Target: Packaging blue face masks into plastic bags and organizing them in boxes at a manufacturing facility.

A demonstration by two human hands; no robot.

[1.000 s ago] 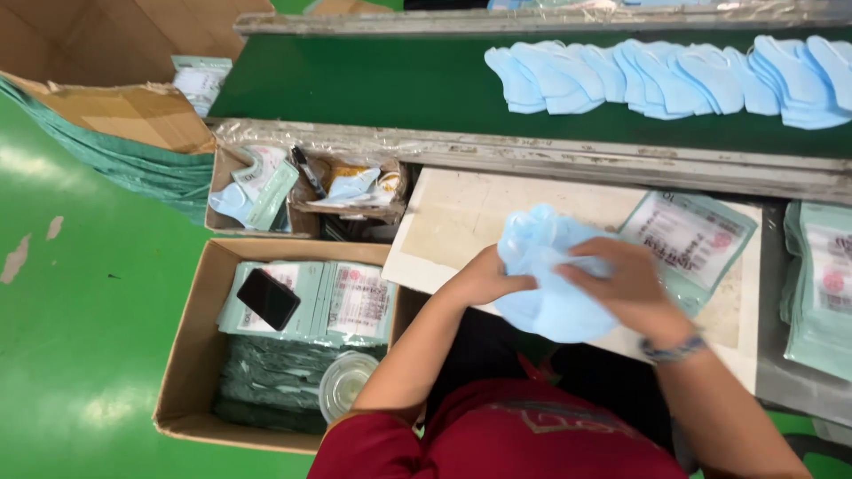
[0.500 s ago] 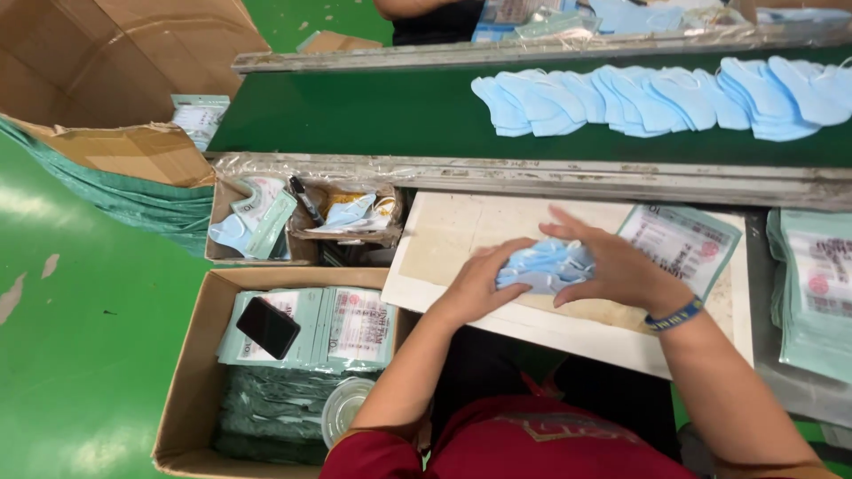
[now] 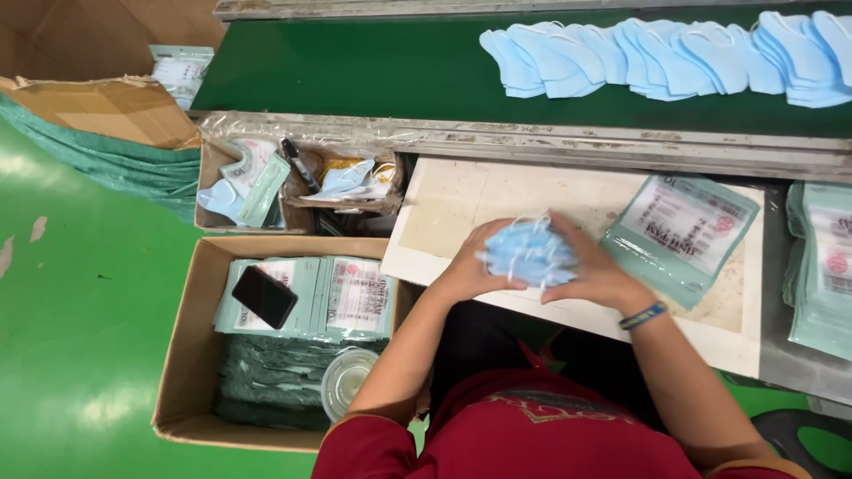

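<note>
The left hand (image 3: 469, 266) and the right hand (image 3: 593, 266) press together from opposite sides on a small stack of soft light-blue fabric face masks with thin white ear loops (image 3: 529, 252), fingers curled over its ends. The bundle sits squarely between the palms, resting on the worn, cream-coloured flat board (image 3: 461, 197) just in front of the person; its long axis runs from one palm to the other, so neither hand is nearer. Loose loops stick out at the top and bottom.

Just beside the right hand, on its outer side, lies a flat, glossy pale-green printed plastic pouch (image 3: 682, 232), tilted. Beyond both hands, a row of overlapping light-blue masks (image 3: 674, 55) lies on the dark green conveyor belt (image 3: 355, 66). Near the left forearm stands an open brown cardboard box (image 3: 182, 372) holding stacked pouches and a black phone (image 3: 264, 295).
</note>
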